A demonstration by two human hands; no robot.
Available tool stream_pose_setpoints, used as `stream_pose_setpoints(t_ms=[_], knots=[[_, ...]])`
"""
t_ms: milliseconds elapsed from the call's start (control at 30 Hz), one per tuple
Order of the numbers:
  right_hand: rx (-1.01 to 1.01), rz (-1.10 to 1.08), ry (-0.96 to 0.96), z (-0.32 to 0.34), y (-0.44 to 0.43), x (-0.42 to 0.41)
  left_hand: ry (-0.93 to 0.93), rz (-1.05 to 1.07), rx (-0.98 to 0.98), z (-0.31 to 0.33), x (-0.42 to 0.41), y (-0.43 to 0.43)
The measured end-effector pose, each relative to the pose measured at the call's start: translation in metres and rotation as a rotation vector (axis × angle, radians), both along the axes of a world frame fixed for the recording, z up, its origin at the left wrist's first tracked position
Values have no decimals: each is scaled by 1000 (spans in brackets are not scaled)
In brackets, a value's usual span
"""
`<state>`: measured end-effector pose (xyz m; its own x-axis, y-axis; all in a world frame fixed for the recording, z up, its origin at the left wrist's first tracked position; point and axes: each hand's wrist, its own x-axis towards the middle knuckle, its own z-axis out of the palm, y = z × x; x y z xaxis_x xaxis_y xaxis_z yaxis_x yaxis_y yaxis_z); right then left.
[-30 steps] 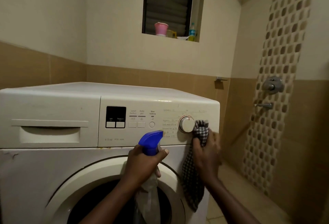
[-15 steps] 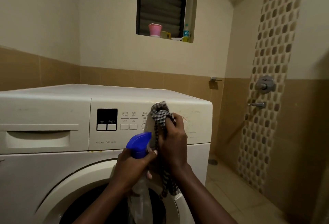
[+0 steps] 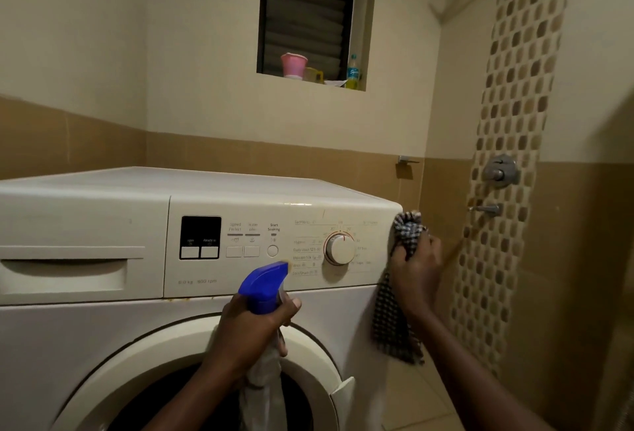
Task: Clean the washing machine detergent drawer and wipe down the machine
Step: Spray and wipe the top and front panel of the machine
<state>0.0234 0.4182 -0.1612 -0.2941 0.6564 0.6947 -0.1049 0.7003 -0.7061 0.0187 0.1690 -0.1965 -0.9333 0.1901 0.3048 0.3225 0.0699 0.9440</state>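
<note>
Rm was dim, warm yellow light, w/ a small glare streak on the washing machine [image 3: 103, 327] top front edge. Window [image 3: 305, 26] was black. Heavy shadow filled the far right. Cloth [image 3: 391, 324] tail was motion-blurred, panel print soft. Mosaic tile strip [image 3: 507, 156] bowed from wide-angle distortion.

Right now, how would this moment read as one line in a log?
left hand: holds blue-headed spray bottle | right hand: holds checked black-and-white cloth against right edge of white washing machine | detergent drawer: closed
</note>
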Motion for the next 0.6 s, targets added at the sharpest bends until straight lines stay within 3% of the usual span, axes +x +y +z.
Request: stream_pose_setpoints(t_ms=[167,333,433,500,600], knots=[[372,211,36,6,-41,-4,16,4,13,3,3,2],[376,173,105,40,-40,-12,14,8,17,2,2,1],[538,221,12,42,-40,-9,0,16,10,2,2,3],[501,228,19,35,-34,-7,-11,27,2,3,3,4],[250,122,68,16,-22,-5,-14,38,-16,7,4,6]])
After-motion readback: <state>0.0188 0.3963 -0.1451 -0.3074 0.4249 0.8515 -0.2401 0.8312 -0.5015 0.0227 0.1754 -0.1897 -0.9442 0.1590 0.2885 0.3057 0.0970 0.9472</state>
